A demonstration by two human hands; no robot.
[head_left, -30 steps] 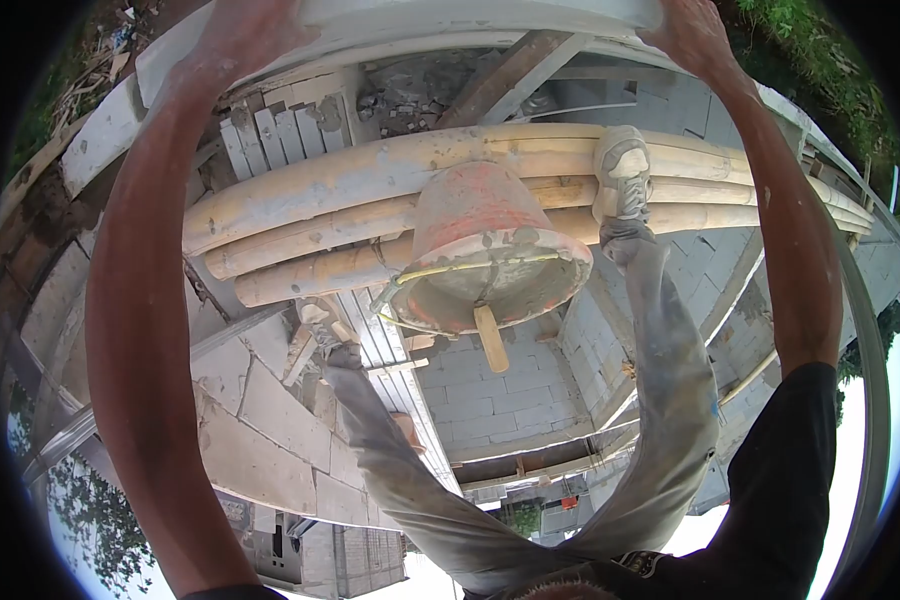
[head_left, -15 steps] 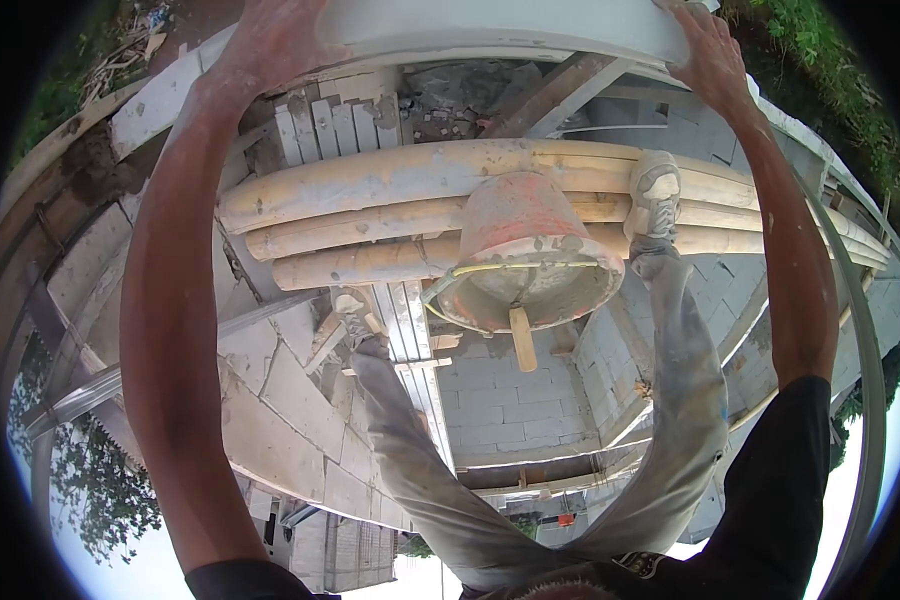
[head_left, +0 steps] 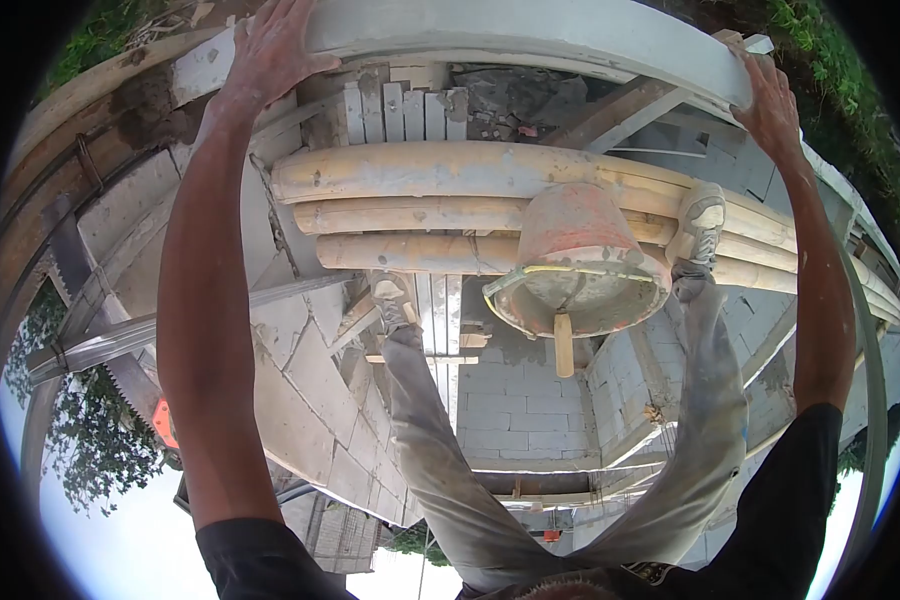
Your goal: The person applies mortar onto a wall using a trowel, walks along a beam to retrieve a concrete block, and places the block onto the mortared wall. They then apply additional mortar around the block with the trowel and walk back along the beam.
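A long, pale grey concrete block (head_left: pixel 530 30) spans the top of the view, lying along the wall. My left hand (head_left: pixel 270 55) grips its left end, with the thumb along the near face and the fingers pointing away. At the other end, my right hand (head_left: pixel 767 98) is closed around the block's corner. Between my feet, a worn reddish bucket (head_left: pixel 580 225) leans with its mouth towards me. Grey mortar coats its inside, and a tool with a wooden handle (head_left: pixel 564 345) sticks out over the rim; its blade is mostly hidden in the mortar.
My shoes stand on or beside several bamboo poles (head_left: pixel 410 170). Upright pale strips (head_left: pixel 405 112) stand behind them. A saw (head_left: pixel 130 385) with an orange handle lies at left, near a metal channel (head_left: pixel 100 350). Block walls (head_left: pixel 525 415) drop away below.
The whole view has shifted, so the bucket, poles and block appear farther right. More of my left hand shows. Both hands stay at the block's ends.
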